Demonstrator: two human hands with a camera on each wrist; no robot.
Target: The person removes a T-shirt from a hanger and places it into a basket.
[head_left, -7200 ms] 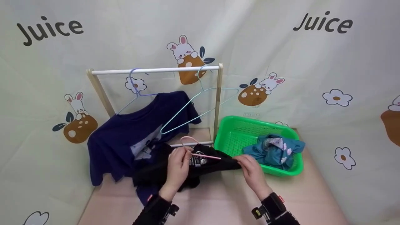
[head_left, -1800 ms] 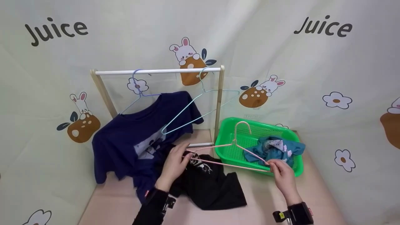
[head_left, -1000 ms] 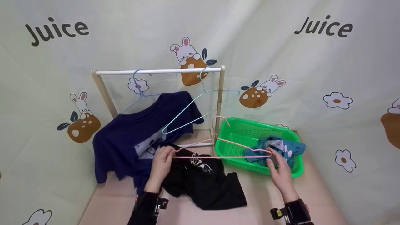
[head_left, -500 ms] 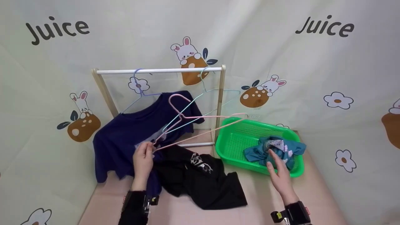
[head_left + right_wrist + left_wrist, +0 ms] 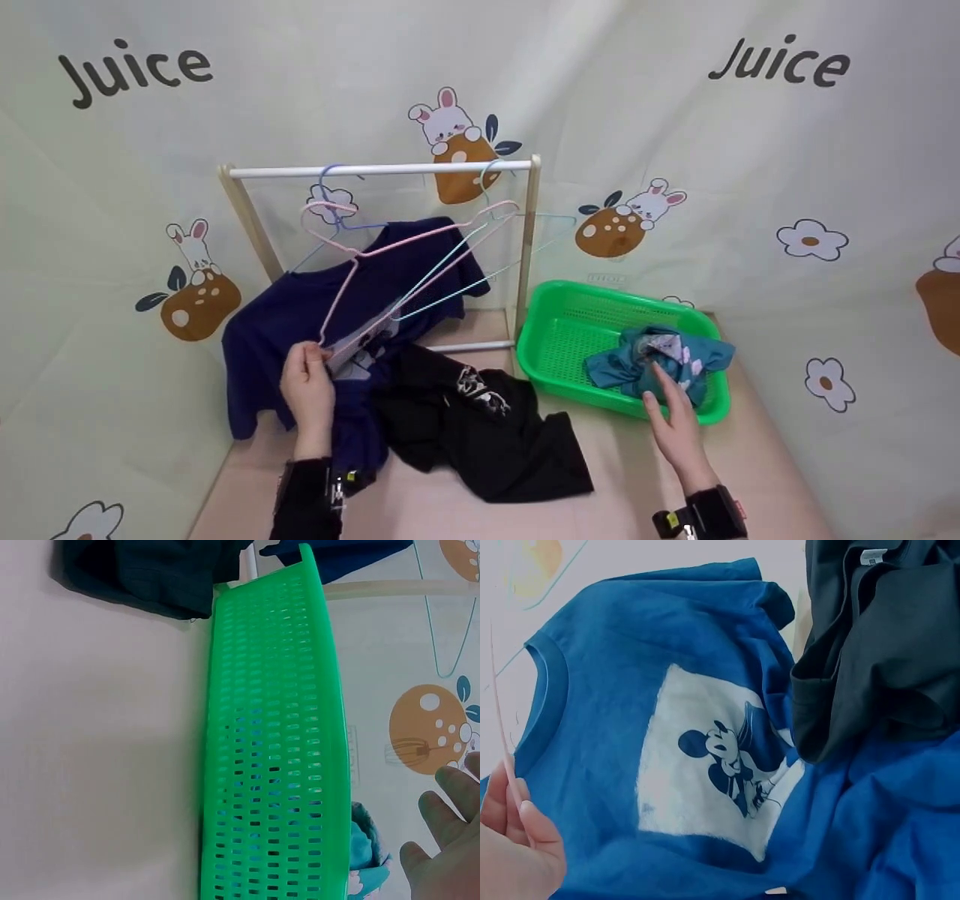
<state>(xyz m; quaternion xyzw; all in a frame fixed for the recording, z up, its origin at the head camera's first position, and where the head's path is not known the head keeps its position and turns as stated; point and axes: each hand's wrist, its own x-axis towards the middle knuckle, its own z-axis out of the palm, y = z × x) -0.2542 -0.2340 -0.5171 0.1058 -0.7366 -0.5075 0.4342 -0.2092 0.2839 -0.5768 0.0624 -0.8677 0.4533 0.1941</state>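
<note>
- Hanger of pink wire slants up before the clothes rack, bare of cloth. Left hand pinches it at one lower corner, the grip closed between thumb and fingers; holding that end presumably lets the hook and far arm stand clear of the garments below.
- Right hand hovers at the green plastic basket, fingers and thumb spread, its grip holding nothing. Whether it touches the teal printed garment bunched inside, I cannot tell from the head view.
- Navy T-shirt with a cartoon mouse print hangs from a blue wire hanger on the white rail; its lower part drapes onto the counter, likely because the rail is low.
- Black T-shirt lies crumpled on the counter, overlapping the navy cloth, within easy reach between the hands.
- Mint-green wire hanger hooks over the rail near its right end, bare, one corner swung forward.
</note>
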